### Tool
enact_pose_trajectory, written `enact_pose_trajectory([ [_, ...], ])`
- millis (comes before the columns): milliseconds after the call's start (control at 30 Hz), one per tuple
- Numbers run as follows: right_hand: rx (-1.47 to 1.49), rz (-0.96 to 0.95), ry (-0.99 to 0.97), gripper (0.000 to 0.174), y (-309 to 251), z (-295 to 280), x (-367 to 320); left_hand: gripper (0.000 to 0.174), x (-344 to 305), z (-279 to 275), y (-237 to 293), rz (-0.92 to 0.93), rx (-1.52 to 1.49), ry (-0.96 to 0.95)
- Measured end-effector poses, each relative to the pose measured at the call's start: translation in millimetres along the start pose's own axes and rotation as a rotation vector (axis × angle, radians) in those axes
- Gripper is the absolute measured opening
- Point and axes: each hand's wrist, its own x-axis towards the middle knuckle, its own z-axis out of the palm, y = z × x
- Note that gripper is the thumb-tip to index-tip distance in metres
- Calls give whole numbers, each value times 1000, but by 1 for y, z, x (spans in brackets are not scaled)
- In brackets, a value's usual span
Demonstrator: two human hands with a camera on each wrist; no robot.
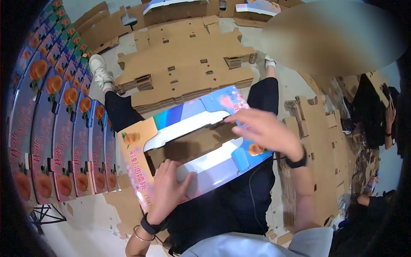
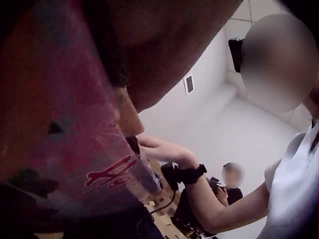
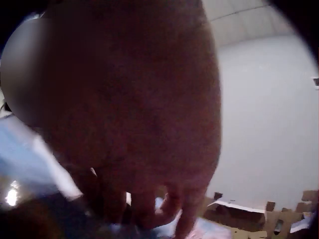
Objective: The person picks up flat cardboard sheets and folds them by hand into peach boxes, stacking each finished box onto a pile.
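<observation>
A printed cardboard peach box (image 1: 132, 158) with a long opening in its top lies across the person's lap in the head view. White inner flaps (image 1: 188, 128) border the opening, and brown cardboard shows inside. The left hand (image 1: 169, 184) grips the box's near-left rim, fingers over the opening's edge and thumb spread across the near flap. Over the right end of the box is the right hand (image 1: 265, 130), slightly blurred, its fingers loosely extended toward the opening's edge. In the left wrist view the box's printed side (image 2: 107, 164) is close up. The right hand's back (image 3: 139, 114) fills much of the right wrist view.
Upright printed peach boxes (image 1: 64, 128) stand in rows at the left. Flat brown cardboard sheets (image 1: 184, 55) are stacked on the floor ahead, with more piles (image 1: 319, 145) at the right. Another person (image 1: 376, 111) sits at the far right.
</observation>
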Motion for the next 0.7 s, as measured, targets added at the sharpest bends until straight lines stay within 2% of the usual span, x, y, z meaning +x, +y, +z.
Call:
enact_pose_trajectory([
  [67, -501, -179, 44, 21, 25, 58, -12, 35, -9, 1, 4, 3, 31, -1],
  [200, -649, -73, 4, 20, 15, 86, -25, 36, -15, 1, 4, -28, 87, -12],
  [400, -612, -83, 10, 21, 14, 75, -28, 29, -3, 12, 8, 70, 103, 3],
  [467, -422, -40, -29, 16, 13, 65, -28, 28, 1, 19, 8, 37, 155, -4],
  [500, -421, -36, -38, 16, 13, 60, -30, 28, 3, 22, 8, 7, 212, -7],
  [567, -67, 85, 9, 20, 10, 44, -36, 28, 4, 25, 8, -7, 193, 1],
  [600, -70, 88, -1, 20, 6, 37, -40, 28, 4, 25, 7, -19, 182, 17],
  [667, 163, 296, -199, 29, -2, 24, -48, 28, 3, 26, 7, -21, 169, 42],
  [700, 82, 83, -159, 37, 5, 32, -55, 28, 3, 26, 7, -23, 179, 36],
])
